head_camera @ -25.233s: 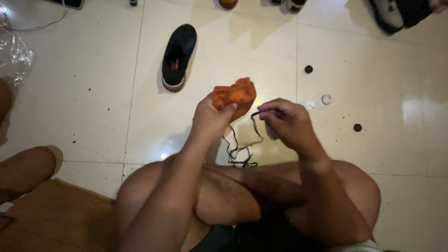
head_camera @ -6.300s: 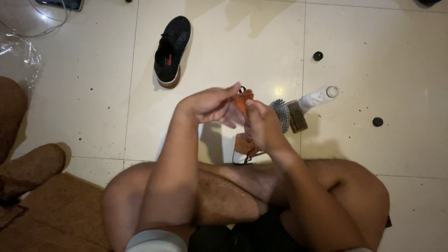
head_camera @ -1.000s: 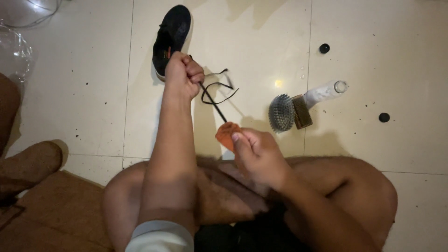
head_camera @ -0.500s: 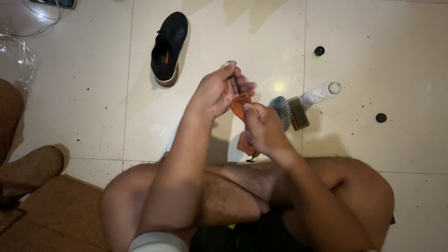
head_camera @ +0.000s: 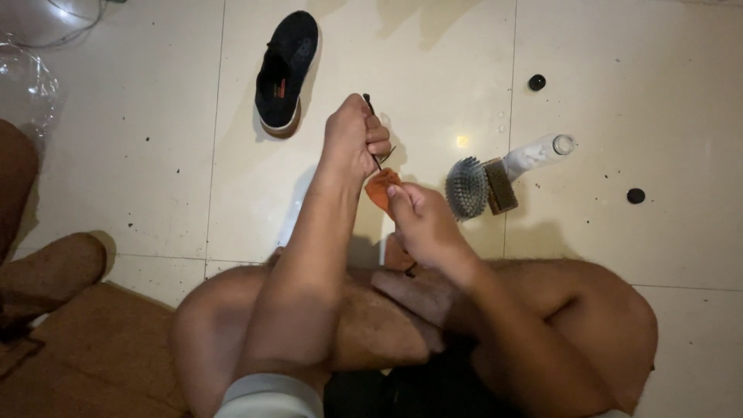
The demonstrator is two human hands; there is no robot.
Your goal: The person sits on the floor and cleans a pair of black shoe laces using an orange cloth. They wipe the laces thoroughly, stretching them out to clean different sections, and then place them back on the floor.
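My left hand [head_camera: 354,138] is closed around a thin black shoelace [head_camera: 376,159], raised above my crossed legs. My right hand [head_camera: 422,220] pinches an orange cloth [head_camera: 381,188] around the lace just below the left hand. The lace runs taut between the two hands; its lower part is hidden behind the cloth and my right hand. A black slip-on shoe [head_camera: 285,71] lies on the tiled floor beyond my left hand, apart from both hands.
A round bristle brush [head_camera: 467,187] lies beside a small wooden brush [head_camera: 500,186] and a clear plastic bottle [head_camera: 535,155] to the right of my hands. Two small black caps [head_camera: 536,81] [head_camera: 635,196] rest on the tiles. A brown mat [head_camera: 70,356] and clear plastic [head_camera: 31,77] are on the left.
My left hand has pulled up and away from the right hand, drawing the shoelace out through the orange cloth. The right hand stays low, pinching the cloth.
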